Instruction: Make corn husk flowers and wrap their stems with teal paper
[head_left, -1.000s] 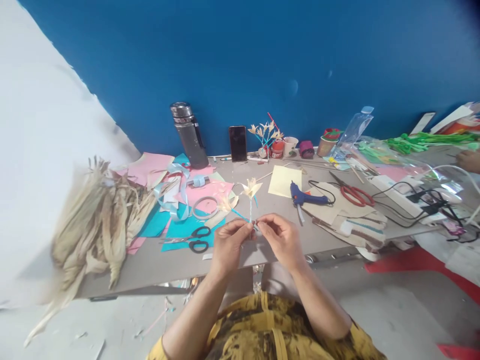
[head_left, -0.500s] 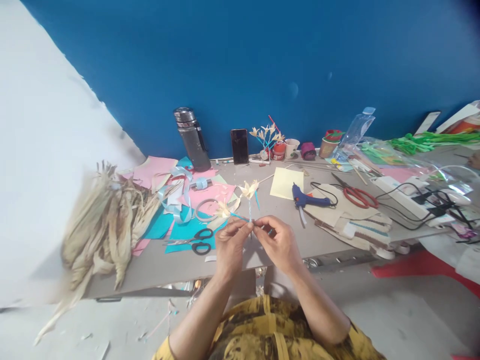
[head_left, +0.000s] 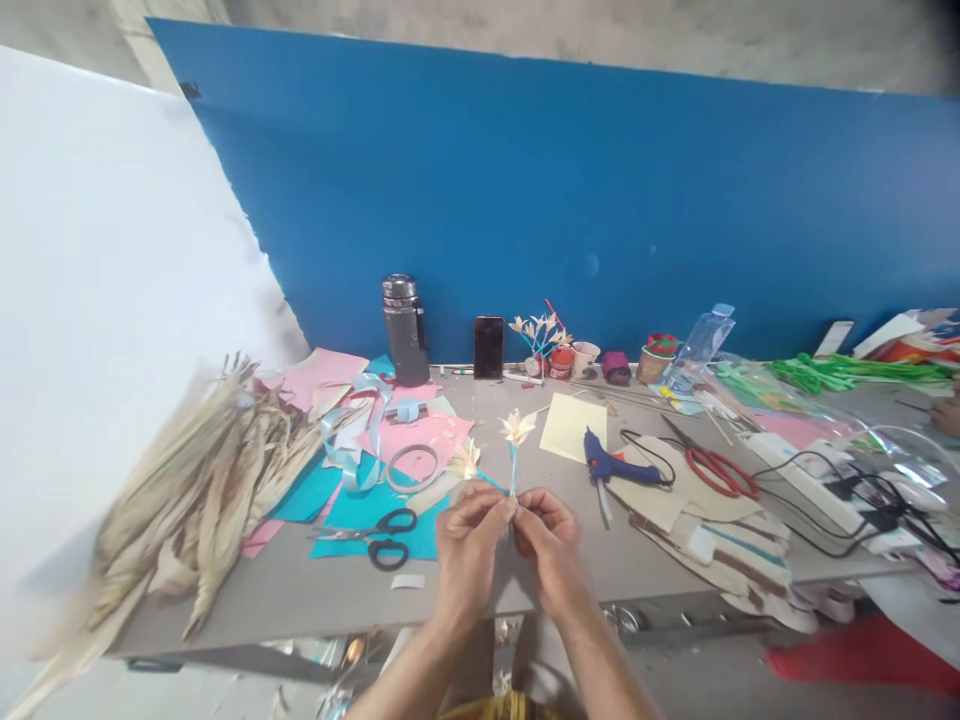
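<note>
My left hand (head_left: 471,540) and my right hand (head_left: 553,545) meet at the front of the table, thumbs and fingertips pinched on the blue-wrapped stem of a handmade flower (head_left: 517,428). The pale cream bloom points upward above my fingers. A second cream flower (head_left: 466,458) branches off to the left on a blue stem that runs to my left fingertips. The exact pinch point is hidden by my thumbs. Black-handled scissors (head_left: 390,540) lie left of my left hand, on blue paper (head_left: 337,547). A small white strip (head_left: 407,581) rests near them.
Dried corn husks (head_left: 180,510) pile at the left. A thermos (head_left: 406,330), a phone (head_left: 489,348) and finished flowers (head_left: 538,330) stand along the blue wall. Rightward lie a blue glue gun (head_left: 619,467), red-handled pliers (head_left: 720,472), gloves (head_left: 720,555) and a power strip (head_left: 806,480). Another person's hand (head_left: 946,412) shows far right.
The camera view has tilted up, so the table sits lower and more wall shows. Both hands keep their pinch on the flower stem, which stays nearly upright.
</note>
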